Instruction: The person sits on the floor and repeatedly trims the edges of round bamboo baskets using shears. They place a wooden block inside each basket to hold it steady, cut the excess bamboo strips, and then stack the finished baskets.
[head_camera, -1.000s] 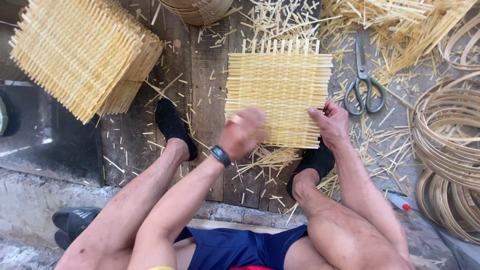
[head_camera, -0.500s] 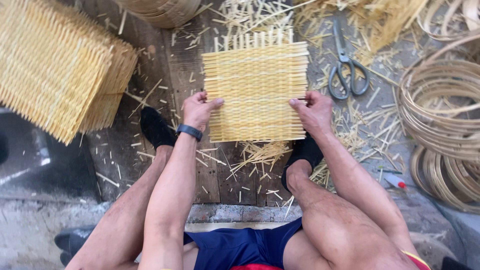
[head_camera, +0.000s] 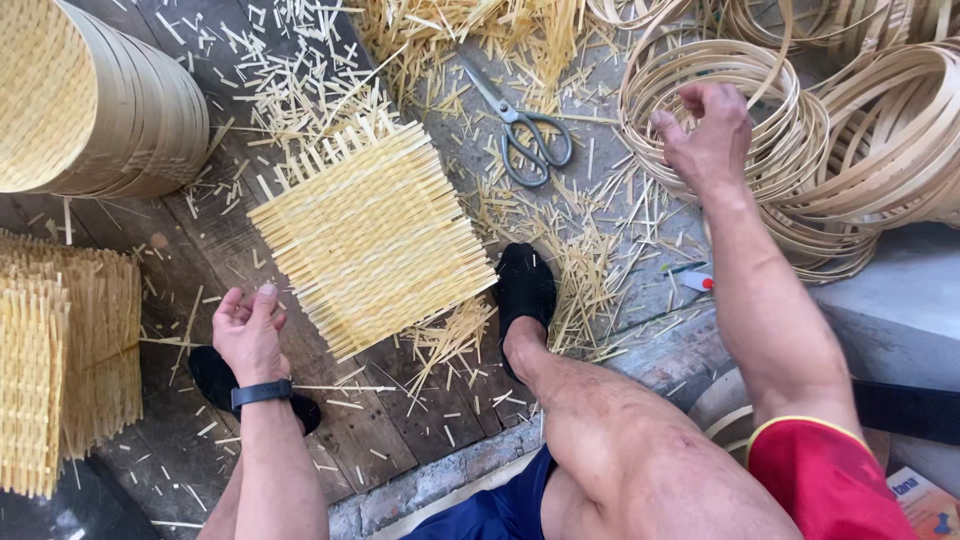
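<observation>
A square woven mat of pale yellow strips (head_camera: 370, 235) lies tilted on the dark wooden planks between my feet. My left hand (head_camera: 248, 330), with a dark watch on the wrist, hovers open just off the mat's lower left corner and holds nothing. My right hand (head_camera: 705, 125) is stretched out to the right over a pile of thin bent hoops (head_camera: 720, 90), fingers curled and apart, with nothing in it. Grey scissors (head_camera: 525, 130) lie on the floor between the mat and the hoops.
A stack of round woven trays (head_camera: 100, 95) stands at the upper left. Piled square mats (head_camera: 65, 360) sit at the left edge. Cut strip scraps (head_camera: 580, 260) litter the floor. More hoops (head_camera: 890, 130) fill the right. A small red and white tool (head_camera: 695, 280) lies by my right leg.
Both hands have let go of the mat, which now lies tilted. My right hand has swung out over the hoops. The view has shifted to the right.
</observation>
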